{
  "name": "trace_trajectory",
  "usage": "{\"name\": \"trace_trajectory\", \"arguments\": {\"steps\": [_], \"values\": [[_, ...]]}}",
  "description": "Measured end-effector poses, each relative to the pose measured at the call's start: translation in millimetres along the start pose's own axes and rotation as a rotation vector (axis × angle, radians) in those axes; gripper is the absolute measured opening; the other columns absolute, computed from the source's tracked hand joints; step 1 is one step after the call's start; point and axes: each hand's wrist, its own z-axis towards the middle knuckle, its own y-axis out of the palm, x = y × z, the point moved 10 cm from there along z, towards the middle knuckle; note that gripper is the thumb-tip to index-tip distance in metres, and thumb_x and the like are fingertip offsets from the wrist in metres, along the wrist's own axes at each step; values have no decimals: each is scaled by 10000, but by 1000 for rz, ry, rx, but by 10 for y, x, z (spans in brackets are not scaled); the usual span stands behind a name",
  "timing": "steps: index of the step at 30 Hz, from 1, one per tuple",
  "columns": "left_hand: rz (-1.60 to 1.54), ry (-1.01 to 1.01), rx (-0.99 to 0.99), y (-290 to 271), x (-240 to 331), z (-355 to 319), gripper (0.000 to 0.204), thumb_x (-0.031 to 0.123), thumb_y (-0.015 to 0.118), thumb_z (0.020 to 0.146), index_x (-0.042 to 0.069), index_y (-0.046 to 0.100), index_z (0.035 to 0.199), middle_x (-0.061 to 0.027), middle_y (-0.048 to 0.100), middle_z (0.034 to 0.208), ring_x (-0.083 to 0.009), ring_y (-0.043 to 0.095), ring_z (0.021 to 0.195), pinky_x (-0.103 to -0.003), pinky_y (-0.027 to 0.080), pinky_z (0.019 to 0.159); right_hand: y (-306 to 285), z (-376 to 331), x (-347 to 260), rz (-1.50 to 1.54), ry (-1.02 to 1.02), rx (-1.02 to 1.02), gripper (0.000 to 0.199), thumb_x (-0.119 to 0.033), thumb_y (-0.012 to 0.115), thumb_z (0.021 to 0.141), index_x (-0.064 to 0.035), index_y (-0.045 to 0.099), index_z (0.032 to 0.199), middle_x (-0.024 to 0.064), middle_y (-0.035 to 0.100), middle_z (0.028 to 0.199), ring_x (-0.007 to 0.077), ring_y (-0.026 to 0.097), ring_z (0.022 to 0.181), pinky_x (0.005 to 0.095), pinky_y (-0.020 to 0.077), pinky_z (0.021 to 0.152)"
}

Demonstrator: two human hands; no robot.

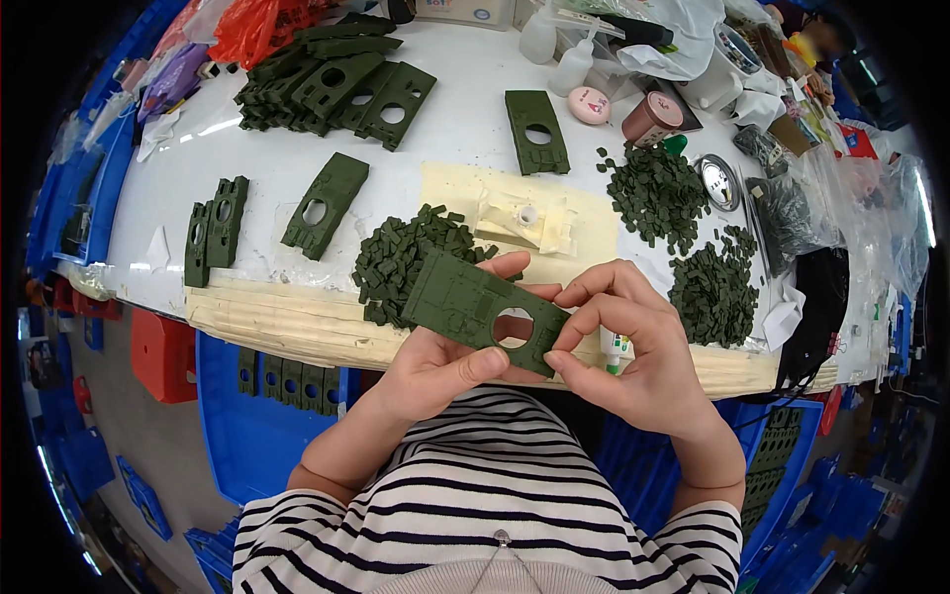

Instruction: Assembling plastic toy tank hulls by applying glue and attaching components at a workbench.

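I hold a flat dark green plastic plate with a round hole [465, 302] over the table's near edge. My left hand [445, 366] cradles it from below, thumb along its lower edge. My right hand [618, 337] pinches its right end beside the hole, thumb and fingertips closed on the rim. Just behind the plate lies a heap of small dark green blocks [406, 257].
More green plates lie on the white table [465, 129]: one at the centre left [325, 205], a pair at the left [215, 230], a stack at the back [332, 84], one further right [536, 131]. Two more block heaps [658, 193] [714, 287], bottles [574, 64] and a blue crate [247, 426] below.
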Motion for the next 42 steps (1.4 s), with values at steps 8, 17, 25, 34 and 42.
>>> {"name": "trace_trajectory", "arguments": {"steps": [8,17,25,34,42], "values": [[105,18,98,-5,34,-6,800,252,646,877,24,153,1464,-233,385,1396,-341,428,1278,-474,505,934,-58,-18,-259,-271,-126,29,170,-40,755,670,-64,621,771,73,550,998,272,485,939,346,413,795],[197,49,110,28,73,-29,794,227,648,882,6,157,1465,-230,384,1407,-311,441,1270,-432,406,1027,-17,3,-266,-313,-103,-30,156,-6,729,677,-52,610,769,71,539,998,297,475,987,383,421,834],[192,44,111,8,47,-39,765,224,640,887,3,182,1459,-225,392,1402,-301,444,1268,-430,410,1027,4,24,-314,-347,-116,-64,158,-9,723,683,-46,596,767,74,539,1002,300,477,1006,380,425,849],[174,23,114,27,31,-43,753,224,622,897,20,168,1462,-197,398,1397,-292,451,1257,-427,463,989,40,-11,-420,-438,-204,-44,202,4,717,652,-22,577,795,95,534,995,312,483,1008,397,420,840],[186,44,107,33,36,-45,741,204,606,907,16,151,1460,-197,393,1398,-298,454,1253,-425,471,983,13,-30,-437,-444,-208,-13,200,6,718,656,-19,579,796,96,534,989,316,486,997,405,422,827]]}}
